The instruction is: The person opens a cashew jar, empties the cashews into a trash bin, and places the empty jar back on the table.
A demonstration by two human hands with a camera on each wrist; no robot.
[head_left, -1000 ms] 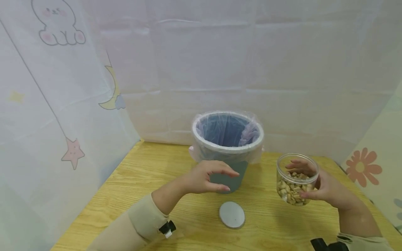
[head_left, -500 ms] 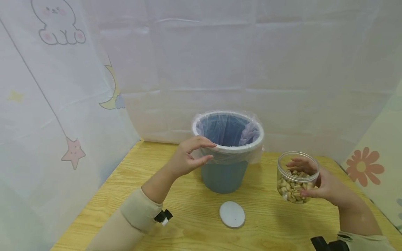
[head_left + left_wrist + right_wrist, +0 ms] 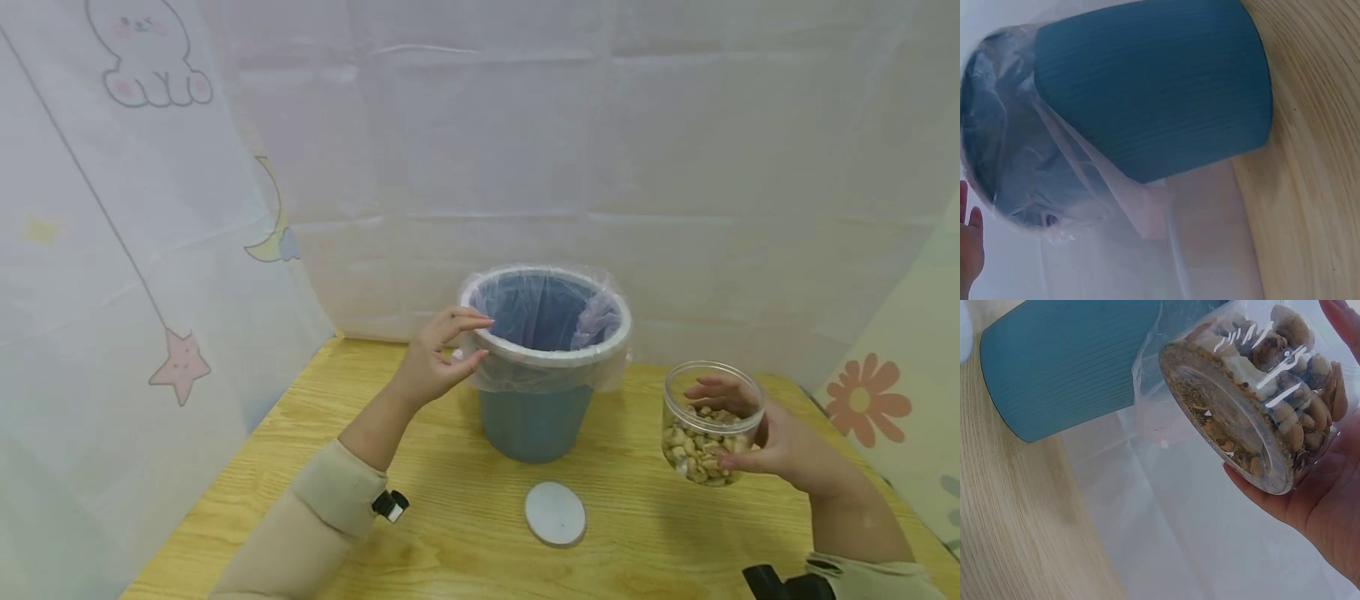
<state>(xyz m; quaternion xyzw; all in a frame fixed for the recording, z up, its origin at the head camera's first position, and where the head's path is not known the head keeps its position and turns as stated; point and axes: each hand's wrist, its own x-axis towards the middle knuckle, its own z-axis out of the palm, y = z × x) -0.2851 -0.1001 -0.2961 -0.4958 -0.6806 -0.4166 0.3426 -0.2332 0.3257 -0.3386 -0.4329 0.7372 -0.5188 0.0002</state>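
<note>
My right hand (image 3: 787, 442) grips a clear, lidless plastic jar (image 3: 678, 408) from its right side, above the table. Pale brown, nut-like pieces (image 3: 1291, 381) fill its lower part, and its round base (image 3: 1222, 425) shows in the right wrist view. At the left of a blue trash bin (image 3: 532, 421), my left hand (image 3: 427, 362) is raised with thumb and fingers apart by the white rim (image 3: 555, 357). Whether its fingertips touch the rim cannot be told. In the left wrist view only part of the left hand (image 3: 969, 250) shows.
A thin plastic liner (image 3: 596, 321) lines the bin and hangs over its rim. On the wooden table (image 3: 442, 533), in front of the bin, lies a round white lid (image 3: 555, 513). Light printed curtains (image 3: 480, 150) surround the table at the back and sides.
My left hand has moved up and left, from in front of the bin to the left of its rim. The right hand and jar have stayed almost still.
</note>
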